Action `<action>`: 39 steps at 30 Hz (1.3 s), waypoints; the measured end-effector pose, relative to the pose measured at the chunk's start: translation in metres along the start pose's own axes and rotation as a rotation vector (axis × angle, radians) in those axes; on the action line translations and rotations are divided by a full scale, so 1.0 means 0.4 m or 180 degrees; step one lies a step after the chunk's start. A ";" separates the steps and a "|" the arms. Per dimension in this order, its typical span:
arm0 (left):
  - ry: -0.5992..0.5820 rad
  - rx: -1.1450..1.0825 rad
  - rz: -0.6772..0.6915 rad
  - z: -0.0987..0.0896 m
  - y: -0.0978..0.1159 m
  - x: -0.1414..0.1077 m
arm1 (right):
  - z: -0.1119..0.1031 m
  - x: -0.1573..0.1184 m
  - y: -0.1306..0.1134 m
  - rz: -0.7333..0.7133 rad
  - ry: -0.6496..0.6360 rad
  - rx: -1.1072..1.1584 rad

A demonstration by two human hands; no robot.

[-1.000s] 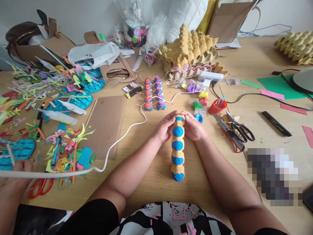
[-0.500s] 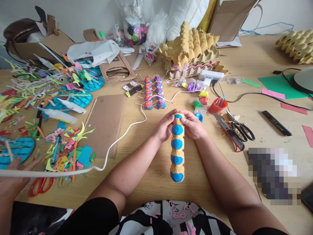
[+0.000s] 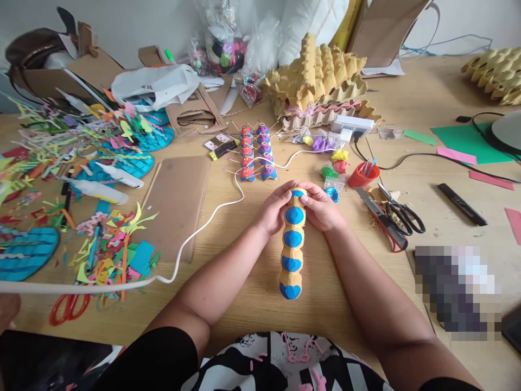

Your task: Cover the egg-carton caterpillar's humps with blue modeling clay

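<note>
A strip cut from an egg carton (image 3: 292,239), tan with blue clay patches on its humps, points down toward me. My left hand (image 3: 274,209) grips the left side of its far end. On the opposite side, my right hand (image 3: 321,206) holds the same end, with the thumb on top. Just beyond my hands stand two finished-looking strips, a red-and-blue one (image 3: 247,155) and a purple-and-blue one (image 3: 266,155), both stuck with pins. Close to my right hand lies a bag of blue clay (image 3: 332,193).
To the right are a red cup (image 3: 362,175), a utility knife (image 3: 382,220) and black-handled scissors (image 3: 401,212). Stacked egg trays (image 3: 317,81) stand behind. A white cable (image 3: 203,228) crosses the left side, near cardboard (image 3: 173,209), paper scraps (image 3: 118,244) and red-handled scissors (image 3: 70,308).
The near end of the egg-carton strip has swung slightly left and up, while my hands keep their hold. Another person's hand at the far left has drawn back toward the edge.
</note>
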State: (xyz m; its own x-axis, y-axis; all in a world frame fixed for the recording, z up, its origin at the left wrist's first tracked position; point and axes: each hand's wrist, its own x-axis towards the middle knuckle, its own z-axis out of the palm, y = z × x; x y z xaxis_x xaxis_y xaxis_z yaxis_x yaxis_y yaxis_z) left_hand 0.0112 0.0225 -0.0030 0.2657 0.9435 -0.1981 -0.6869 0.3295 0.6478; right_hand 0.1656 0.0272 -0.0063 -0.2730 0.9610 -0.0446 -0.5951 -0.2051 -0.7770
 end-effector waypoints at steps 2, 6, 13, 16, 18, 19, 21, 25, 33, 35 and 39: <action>-0.0030 -0.0008 0.0049 -0.001 -0.002 0.002 | 0.001 -0.001 -0.002 0.0032 -0.0073 0.0028; -0.0124 -0.0008 0.0105 -0.001 -0.005 0.005 | 0.004 -0.003 -0.003 0.0014 -0.0078 0.0079; -0.0181 0.0036 0.0096 0.001 -0.007 0.006 | 0.009 0.000 -0.004 -0.0032 -0.0053 0.0011; -0.0096 0.0153 0.0092 -0.001 -0.007 0.006 | 0.008 -0.001 -0.004 -0.0058 -0.0030 -0.0055; -0.0050 0.0207 0.0091 -0.002 -0.007 0.006 | 0.007 -0.001 -0.002 -0.0064 0.0010 -0.0102; -0.0039 0.0217 0.0092 -0.002 -0.008 0.006 | 0.007 0.000 -0.001 -0.0064 0.0029 -0.0126; -0.0043 0.0208 0.0109 -0.002 -0.008 0.005 | 0.007 0.001 0.002 -0.0073 0.0056 -0.0172; -0.0041 0.0141 0.0146 -0.002 -0.007 0.005 | 0.008 0.001 -0.001 -0.0081 -0.0029 -0.0180; -0.0127 0.0059 0.0070 -0.006 -0.005 0.002 | -0.003 -0.009 -0.011 0.0096 -0.0055 0.0083; -0.0150 0.0058 0.0076 -0.007 -0.005 0.001 | -0.002 -0.008 -0.009 0.0080 -0.0045 0.0088; -0.0097 0.0140 0.0057 -0.008 -0.007 0.002 | 0.000 -0.007 -0.005 0.0038 -0.0031 0.0077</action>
State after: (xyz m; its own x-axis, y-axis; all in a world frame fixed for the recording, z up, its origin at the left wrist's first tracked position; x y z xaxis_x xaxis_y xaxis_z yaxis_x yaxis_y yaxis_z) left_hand 0.0111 0.0224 -0.0072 0.2745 0.9475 -0.1641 -0.6616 0.3099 0.6828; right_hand 0.1675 0.0250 -0.0047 -0.2875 0.9566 -0.0474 -0.6098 -0.2210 -0.7611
